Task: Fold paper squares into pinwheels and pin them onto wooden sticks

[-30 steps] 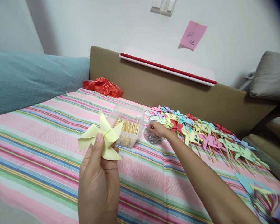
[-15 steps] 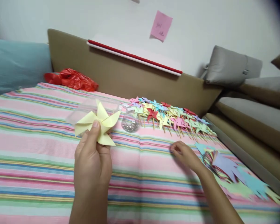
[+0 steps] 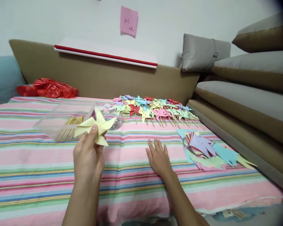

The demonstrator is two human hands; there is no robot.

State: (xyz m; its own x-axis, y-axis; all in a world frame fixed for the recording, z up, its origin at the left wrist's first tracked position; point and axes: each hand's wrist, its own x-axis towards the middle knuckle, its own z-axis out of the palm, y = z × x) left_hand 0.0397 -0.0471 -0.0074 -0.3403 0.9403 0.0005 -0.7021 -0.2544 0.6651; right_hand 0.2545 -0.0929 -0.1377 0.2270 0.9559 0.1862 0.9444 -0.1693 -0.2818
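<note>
Pinched between the thumb and fingers of my left hand (image 3: pixel 89 153) is a pale yellow paper pinwheel (image 3: pixel 99 124), its blades folded in to the middle and no stick showing on it. My right hand (image 3: pixel 159 157) lies palm down on the striped cloth (image 3: pixel 132 169), fingers spread. A tiny dark speck near its fingertips is too small to name. Behind the pinwheel stands a clear plastic box (image 3: pixel 49 121) with thin wooden sticks (image 3: pixel 72 125) in it. A round clear container of small silvery pieces (image 3: pixel 116 123) is partly hidden by the pinwheel.
Many finished pinwheels on sticks (image 3: pixel 153 111) lie in rows at the back. Cut paper pieces (image 3: pixel 202 147) are piled right of my right hand. A red plastic bag (image 3: pixel 49 88) sits at the back left. Grey-brown cushions (image 3: pixel 245 94) are stacked along the right side.
The view has turned, shifting the scene leftward and levelling it. My right hand has gone from curled fingers to spread flat on the cloth. My left hand still grips the pinwheel.
</note>
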